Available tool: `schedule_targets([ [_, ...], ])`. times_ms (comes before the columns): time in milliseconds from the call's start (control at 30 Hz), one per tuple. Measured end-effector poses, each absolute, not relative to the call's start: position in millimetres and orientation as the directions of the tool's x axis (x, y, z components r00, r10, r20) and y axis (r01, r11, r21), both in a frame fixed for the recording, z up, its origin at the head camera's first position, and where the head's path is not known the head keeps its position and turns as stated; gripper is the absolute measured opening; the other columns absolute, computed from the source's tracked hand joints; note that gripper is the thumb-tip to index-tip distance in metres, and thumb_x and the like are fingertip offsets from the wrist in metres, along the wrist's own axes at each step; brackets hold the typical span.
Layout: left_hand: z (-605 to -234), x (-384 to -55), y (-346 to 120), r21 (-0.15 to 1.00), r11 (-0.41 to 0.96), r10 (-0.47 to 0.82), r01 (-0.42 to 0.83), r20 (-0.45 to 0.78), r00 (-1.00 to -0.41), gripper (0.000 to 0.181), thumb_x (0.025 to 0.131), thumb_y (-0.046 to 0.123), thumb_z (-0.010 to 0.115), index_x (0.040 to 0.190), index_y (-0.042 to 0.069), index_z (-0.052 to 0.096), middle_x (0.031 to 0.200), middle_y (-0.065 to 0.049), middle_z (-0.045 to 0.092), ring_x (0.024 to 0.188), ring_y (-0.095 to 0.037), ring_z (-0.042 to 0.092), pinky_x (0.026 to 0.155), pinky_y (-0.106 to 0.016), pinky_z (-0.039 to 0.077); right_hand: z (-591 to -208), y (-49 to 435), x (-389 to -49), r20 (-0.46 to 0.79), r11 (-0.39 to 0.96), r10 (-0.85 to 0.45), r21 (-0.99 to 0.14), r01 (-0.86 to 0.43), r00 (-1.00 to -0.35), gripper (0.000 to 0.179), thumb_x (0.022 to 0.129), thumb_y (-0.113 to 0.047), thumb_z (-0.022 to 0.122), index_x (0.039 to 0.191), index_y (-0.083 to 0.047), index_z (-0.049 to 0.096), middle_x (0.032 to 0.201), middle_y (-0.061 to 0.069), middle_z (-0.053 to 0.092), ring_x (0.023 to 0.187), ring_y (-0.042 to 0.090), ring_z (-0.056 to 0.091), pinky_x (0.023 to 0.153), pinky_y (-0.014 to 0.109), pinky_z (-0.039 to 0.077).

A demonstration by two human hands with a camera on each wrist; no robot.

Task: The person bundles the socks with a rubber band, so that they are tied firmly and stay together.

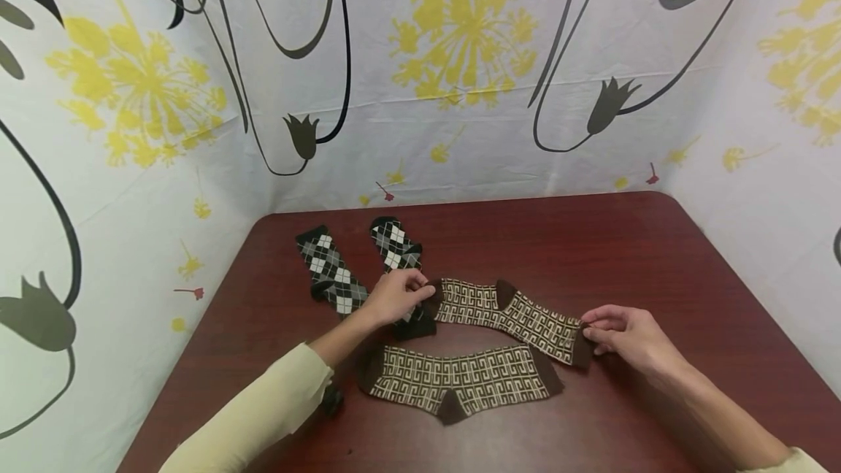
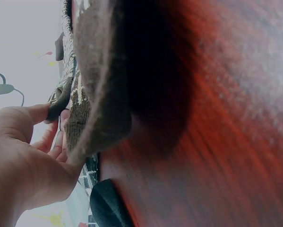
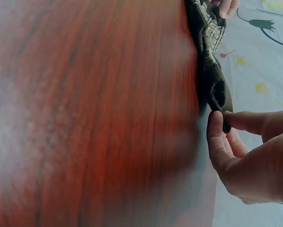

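Observation:
A brown and cream patterned sock [image 1: 473,303] lies stretched across the table between both hands. At its dark brown toe end my left hand [image 1: 396,295] pinches the fabric, thumb against fingers, as the left wrist view also shows. My right hand [image 1: 631,338] pinches the dark cuff at the other end; in the right wrist view thumb and fingers of the right hand [image 3: 254,156] meet on the cuff edge. Closer to me lies a matching sock [image 1: 460,378], flat with its heel pointing towards me. Its edge is near the held sock's cuff.
Two black, grey and white argyle socks lie at the back left: one sock [image 1: 328,268] on the outside, another sock [image 1: 394,243] partly hidden by the left hand. A small dark object [image 1: 332,400] shows beside the left sleeve. Patterned cloth [image 1: 473,130] surrounds the wooden table [image 1: 591,239].

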State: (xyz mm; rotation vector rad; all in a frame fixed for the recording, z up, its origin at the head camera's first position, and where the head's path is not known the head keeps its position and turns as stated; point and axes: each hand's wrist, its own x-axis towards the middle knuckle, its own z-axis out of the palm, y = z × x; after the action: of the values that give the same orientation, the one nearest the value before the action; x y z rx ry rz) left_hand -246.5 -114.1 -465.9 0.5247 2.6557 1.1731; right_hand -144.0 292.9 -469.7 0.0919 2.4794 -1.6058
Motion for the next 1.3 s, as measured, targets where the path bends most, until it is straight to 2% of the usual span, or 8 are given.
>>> schedule_targets([
  [133,-467,-246,-116,0.755,0.618,0.372,0.222,-0.032,-0.928,0.016,0.106,0.026,0.069,0.11,0.01,0.073,0.094,0.002,0.074,0.077,-0.012,0.069,0.069,-0.033,0.054,-470,295,-144,-0.161,0.438,-0.052,-0.891,0.123,-0.985,0.025,0.098,0.006,0.07,0.12,0.014,0.064,0.101,0.016,0.073,0.079,0.018,0.07,0.069,0.035,0.062],
  [233,-469,-247,-117,0.758,0.617,0.368,0.211,-0.041,-0.929,0.016,0.106,0.026,0.069,0.11,0.01,0.072,0.089,0.003,0.074,0.075,-0.012,0.07,0.065,-0.032,0.053,-470,296,-144,-0.157,0.439,-0.062,-0.891,0.114,-0.986,0.023,0.101,0.005,0.066,0.121,0.013,0.062,0.101,0.015,0.072,0.078,0.017,0.069,0.069,0.034,0.061],
  [367,-471,-247,-118,0.76,0.618,0.369,0.202,-0.053,-0.928,0.017,0.105,0.027,0.07,0.11,0.01,0.071,0.084,0.004,0.074,0.074,-0.012,0.07,0.062,-0.032,0.054,-469,295,-144,-0.188,0.438,-0.046,-0.886,0.149,-0.981,0.026,0.107,-0.008,0.063,0.124,0.011,0.062,0.104,0.013,0.073,0.076,0.02,0.069,0.068,0.034,0.06],
  [500,-471,-247,-117,0.755,0.626,0.363,0.196,-0.06,-0.93,0.018,0.104,0.027,0.071,0.11,0.01,0.072,0.084,0.005,0.074,0.073,-0.011,0.07,0.063,-0.032,0.054,-468,292,-146,-0.212,0.467,-0.036,-0.868,0.171,-0.977,0.031,0.104,-0.017,0.072,0.121,0.007,0.064,0.098,0.009,0.074,0.074,0.022,0.068,0.067,0.034,0.059],
  [700,-471,-247,-117,0.752,0.631,0.362,0.19,-0.069,-0.93,0.018,0.104,0.026,0.072,0.111,0.01,0.072,0.085,0.004,0.075,0.073,-0.011,0.069,0.064,-0.032,0.055,-470,293,-148,-0.175,0.516,-0.066,-0.848,0.117,-0.982,0.026,0.097,-0.006,0.077,0.115,0.009,0.066,0.092,0.009,0.073,0.072,0.019,0.066,0.064,0.033,0.058],
  [900,-473,-248,-119,0.758,0.619,0.381,0.205,-0.061,-0.923,0.02,0.105,0.025,0.071,0.116,0.008,0.074,0.088,0.003,0.075,0.074,-0.011,0.07,0.063,-0.031,0.056,-470,295,-149,-0.202,0.535,-0.071,-0.834,0.134,-0.977,0.029,0.098,-0.007,0.076,0.118,0.011,0.069,0.093,0.008,0.074,0.07,0.017,0.064,0.062,0.031,0.056],
  [1133,-472,-247,-122,0.738,0.627,0.398,0.247,-0.031,-0.917,0.023,0.106,0.026,0.069,0.121,0.012,0.077,0.089,0.004,0.074,0.072,-0.012,0.066,0.061,-0.032,0.052,-468,296,-149,-0.242,0.546,-0.09,-0.823,0.156,-0.966,0.024,0.103,-0.015,0.071,0.113,0.007,0.072,0.069,0.002,0.06,0.059,0.018,0.055,0.055,0.032,0.05],
  [1300,-475,-248,-125,0.728,0.63,0.408,0.271,-0.014,-0.913,0.023,0.106,0.029,0.068,0.122,0.015,0.078,0.077,0.002,0.069,0.059,-0.013,0.053,0.055,-0.03,0.041,-467,297,-148,-0.242,0.553,-0.108,-0.82,0.144,-0.964,0.027,0.105,-0.021,0.069,0.113,0.004,0.072,0.06,0.0,0.05,0.051,0.016,0.05,0.049,0.033,0.046],
])
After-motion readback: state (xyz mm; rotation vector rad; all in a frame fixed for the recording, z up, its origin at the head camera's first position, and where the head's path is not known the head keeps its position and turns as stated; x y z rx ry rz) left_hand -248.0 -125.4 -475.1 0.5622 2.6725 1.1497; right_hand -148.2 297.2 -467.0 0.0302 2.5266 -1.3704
